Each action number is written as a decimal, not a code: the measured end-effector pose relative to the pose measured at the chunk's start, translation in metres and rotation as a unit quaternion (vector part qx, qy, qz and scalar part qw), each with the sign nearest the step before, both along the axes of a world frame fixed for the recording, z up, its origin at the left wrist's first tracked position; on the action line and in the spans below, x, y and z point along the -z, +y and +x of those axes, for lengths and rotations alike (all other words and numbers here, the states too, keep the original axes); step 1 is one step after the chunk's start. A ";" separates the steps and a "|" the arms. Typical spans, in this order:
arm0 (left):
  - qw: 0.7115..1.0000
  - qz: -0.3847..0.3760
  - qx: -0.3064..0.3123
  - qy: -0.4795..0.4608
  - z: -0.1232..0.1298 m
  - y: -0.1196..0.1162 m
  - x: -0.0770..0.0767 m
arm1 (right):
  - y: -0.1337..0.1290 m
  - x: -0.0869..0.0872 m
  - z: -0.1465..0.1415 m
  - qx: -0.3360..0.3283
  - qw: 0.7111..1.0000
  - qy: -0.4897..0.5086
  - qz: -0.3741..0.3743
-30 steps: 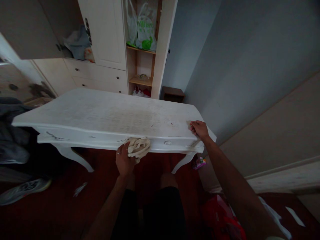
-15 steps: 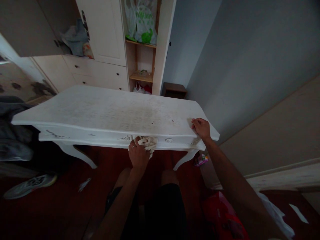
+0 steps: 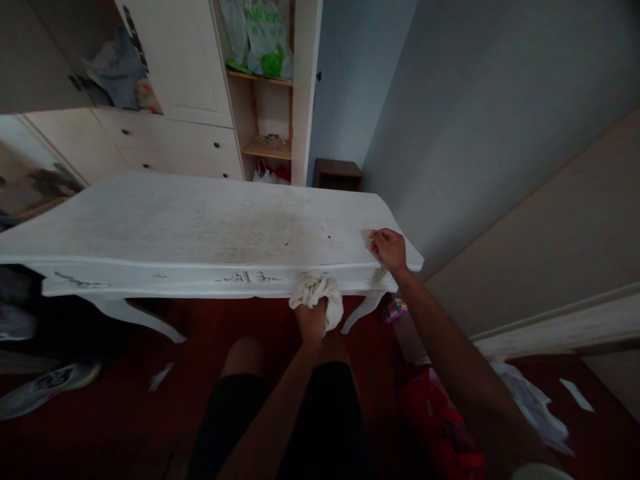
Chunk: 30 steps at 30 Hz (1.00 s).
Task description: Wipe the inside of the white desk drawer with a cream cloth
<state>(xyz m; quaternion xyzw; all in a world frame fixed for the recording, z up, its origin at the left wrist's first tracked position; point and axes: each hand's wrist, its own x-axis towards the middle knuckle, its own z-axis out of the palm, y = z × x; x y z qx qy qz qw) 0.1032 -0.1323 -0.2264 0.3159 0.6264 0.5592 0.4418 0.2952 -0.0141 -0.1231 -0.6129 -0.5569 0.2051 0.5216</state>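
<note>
A crumpled cream cloth is bunched in my left hand, whose fingers are partly hidden by its folds. The cloth lies against the front face of a white table, right of the carved ornament at its middle. My right hand rests on the tabletop near its right end, with the fingers curled together. Whether anything is between those fingers, I cannot make out. Grey-brown smudges and two small dark specks mark the top.
Behind the table stands a white wardrobe with plastic bags on a shelf. A grey wall rises at the right. On the floor are a red bag, a white plastic bag, a pink box and a shoe.
My left hand has moved right along the table front with the cloth, uncovering the middle ornament. My right hand stays at the same tabletop spot. The whole view has shifted slightly.
</note>
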 end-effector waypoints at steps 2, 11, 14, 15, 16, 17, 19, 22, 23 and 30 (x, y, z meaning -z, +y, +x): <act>0.992 -0.036 -0.010 -0.117 0.018 -0.002 0.008 | 0.002 0.000 0.001 0.018 0.999 0.034 0.013; 0.939 -0.105 0.154 -0.288 0.100 0.013 -0.016 | 0.015 -0.005 0.010 -0.028 0.980 0.195 -0.031; 0.919 -0.107 0.224 -0.307 0.123 0.022 -0.034 | 0.018 -0.008 0.010 -0.034 0.978 0.200 -0.048; 0.915 -0.108 0.237 -0.309 0.129 0.025 -0.039 | 0.019 -0.008 0.010 -0.031 0.978 0.199 -0.051; 0.912 -0.108 0.247 -0.311 0.133 0.027 -0.044 | 0.020 -0.008 0.009 -0.027 0.978 0.198 -0.053; 0.910 -0.106 0.252 -0.311 0.135 0.028 -0.047 | 0.020 -0.008 0.008 -0.023 0.978 0.199 -0.053; 0.911 -0.101 0.255 -0.309 0.132 0.030 -0.052 | 0.021 -0.007 0.007 -0.015 0.978 0.200 -0.052; 0.917 -0.091 0.246 -0.302 0.110 0.028 -0.054 | 0.022 -0.006 0.006 -0.012 0.980 0.194 -0.052; 0.921 -0.089 0.236 -0.298 0.099 0.026 -0.053 | 0.021 -0.006 0.006 -0.012 0.980 0.190 -0.050; 0.959 -0.020 0.149 -0.241 -0.009 0.011 -0.049 | 0.016 -0.006 0.009 -0.030 0.983 0.174 -0.043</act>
